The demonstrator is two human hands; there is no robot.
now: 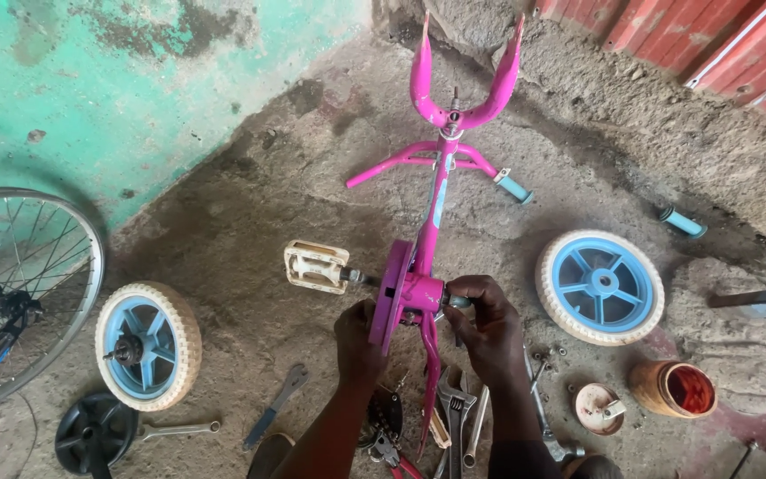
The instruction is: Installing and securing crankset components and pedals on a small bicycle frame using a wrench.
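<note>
A small pink bicycle frame lies upside down on the dirt ground, fork pointing away from me. My left hand grips the pink chain guard disc near the crank. My right hand is closed around the crank axle on the frame's right side. A cream pedal sticks out to the left of the disc. A blue handlebar grip sits on the right bar end.
Two cream-tyred wheels with blue hubs lie at left and right. A spoked wheel stands far left. Wrenches, a loose blue grip, a grease jar and its lid surround my arms.
</note>
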